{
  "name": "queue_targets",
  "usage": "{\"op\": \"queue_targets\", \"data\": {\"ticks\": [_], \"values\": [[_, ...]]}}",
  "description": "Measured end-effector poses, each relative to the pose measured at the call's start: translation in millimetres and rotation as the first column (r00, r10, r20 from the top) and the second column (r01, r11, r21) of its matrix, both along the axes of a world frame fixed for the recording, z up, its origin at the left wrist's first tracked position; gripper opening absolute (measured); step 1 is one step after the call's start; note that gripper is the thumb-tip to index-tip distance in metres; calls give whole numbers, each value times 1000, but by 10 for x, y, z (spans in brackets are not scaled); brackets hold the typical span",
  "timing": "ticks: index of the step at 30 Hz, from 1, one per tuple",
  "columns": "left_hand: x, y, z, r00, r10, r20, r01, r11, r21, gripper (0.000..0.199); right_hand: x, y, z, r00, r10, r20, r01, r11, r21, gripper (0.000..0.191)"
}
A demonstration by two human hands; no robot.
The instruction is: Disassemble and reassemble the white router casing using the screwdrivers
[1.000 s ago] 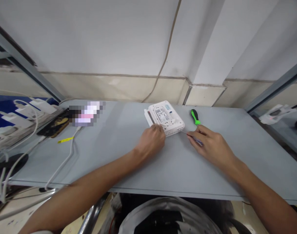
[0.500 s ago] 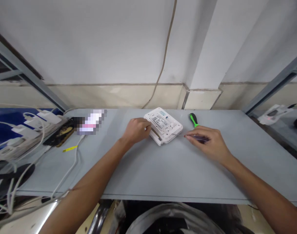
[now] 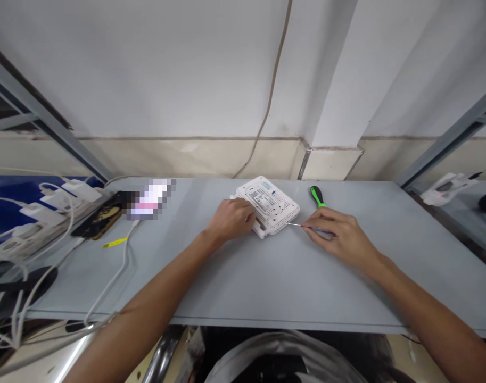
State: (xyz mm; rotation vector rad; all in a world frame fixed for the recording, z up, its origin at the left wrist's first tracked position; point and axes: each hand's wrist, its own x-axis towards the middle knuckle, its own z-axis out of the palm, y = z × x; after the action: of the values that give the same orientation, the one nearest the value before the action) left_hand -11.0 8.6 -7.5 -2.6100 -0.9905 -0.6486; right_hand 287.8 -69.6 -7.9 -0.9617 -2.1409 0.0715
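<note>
Router [image 3: 271, 205] lies underside-up, held firm at its near edge by the closed left grip [image 3: 231, 219], with the right grip [image 3: 331, 230] pinching a precision screwdriver [image 3: 306, 226], tip steady right against its side.

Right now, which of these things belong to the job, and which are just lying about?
In use:
white plastic router, held by the left hand
thin metal-tipped tool in the right hand, tip at the router's edge

Lying about:
green-handled screwdriver
white chargers
yellow tag
white cable
</note>
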Motion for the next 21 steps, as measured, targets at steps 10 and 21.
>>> {"op": "queue_targets", "data": {"ticks": [10, 21], "values": [[44, 24, -15, 998, 10, 59, -9, 1000, -9, 27, -402, 293, 791, 864, 67, 500, 62, 970, -235, 23], [79, 0, -8, 998, 49, 38, -45, 994, -98, 28, -272, 431, 792, 906, 171, 387, -18, 930, -368, 22]]}}
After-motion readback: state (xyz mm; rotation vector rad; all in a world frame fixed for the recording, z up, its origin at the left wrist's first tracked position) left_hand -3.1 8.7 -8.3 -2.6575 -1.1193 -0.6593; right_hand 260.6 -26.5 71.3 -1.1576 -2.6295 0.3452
